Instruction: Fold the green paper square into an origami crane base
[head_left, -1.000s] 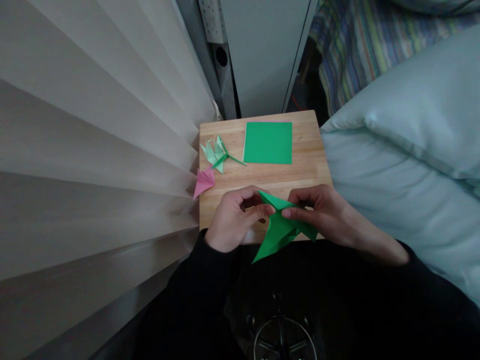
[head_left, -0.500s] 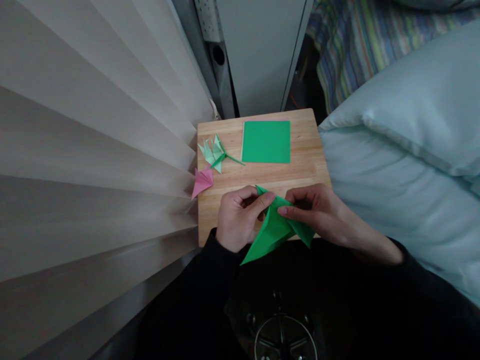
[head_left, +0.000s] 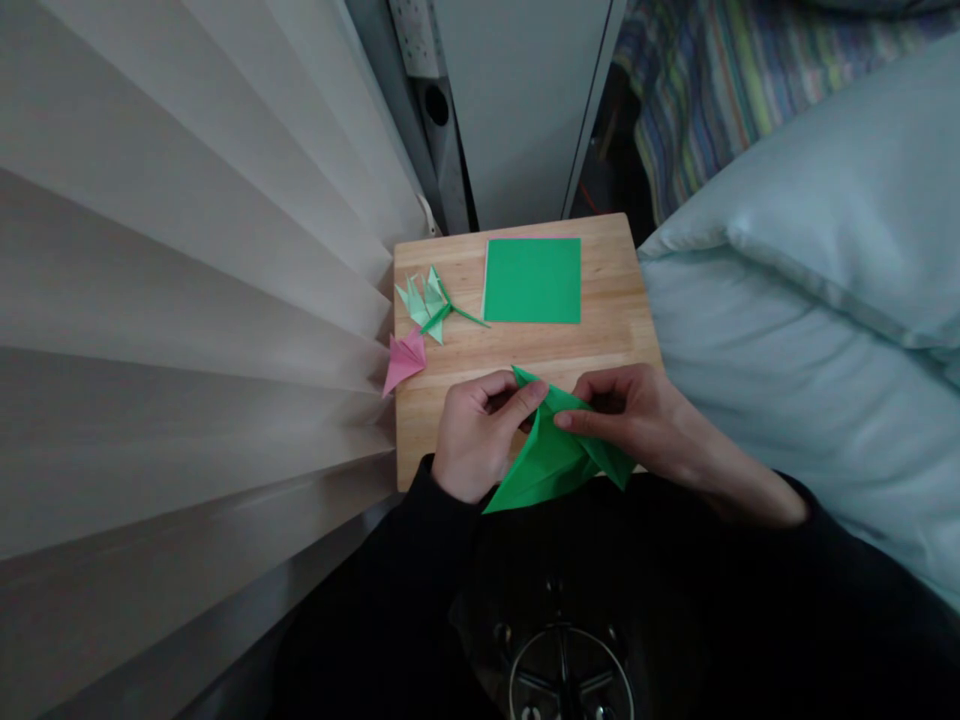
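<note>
- Left hand [head_left: 480,435]: closed, thumb and fingers pinching the upper left flap of a part-folded, pointed dark green paper model [head_left: 551,455].
- Right hand [head_left: 637,420]: closed, fingertips pressing the model's upper right edge.
- Step, judged: mid-fold, shaping a flap near the top point; next move likely calls for aligning edges and pressing a sharp crease.
- Model position: between both hands, over the near edge of the pale wooden surface [head_left: 607,335], long tip pointing down-left toward the lap.
- Beyond: flat green paper square [head_left: 532,280]; light green folded paper flower with stem [head_left: 427,303]; pink folded paper flower [head_left: 405,362] at the left edge.
</note>
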